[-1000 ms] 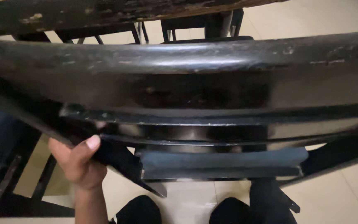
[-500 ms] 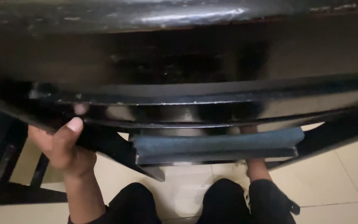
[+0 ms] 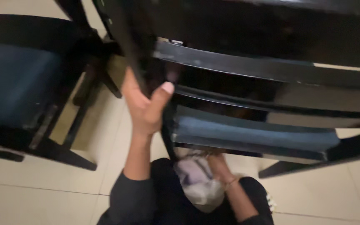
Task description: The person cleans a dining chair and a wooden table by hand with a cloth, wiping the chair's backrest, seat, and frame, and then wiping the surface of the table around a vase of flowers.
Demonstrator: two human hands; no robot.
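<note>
The head view looks down on a black wooden chair (image 3: 246, 66) tipped close to the camera, its glossy back rails crossing the upper right of the picture and its blue padded seat (image 3: 251, 135) showing below them. The left hand (image 3: 144, 104) reaches up at the chair's left side, its grip clenched around the dark upright post there, thumb pressed over the front with the nail showing and the fingers wrapped behind. The right hand (image 3: 215, 162) sits lower, just under the front edge of the blue seat, touching a pale crumpled cloth (image 3: 198, 183) that lies against the person's dark trousers; blur hides the fingers, so I cannot tell whether its grip closes on the cloth or only rests on it. A second chair (image 3: 26, 87), also black with a blue seat, stands on the left, near the first. Both stand on a pale tiled floor (image 3: 42, 196).
</note>
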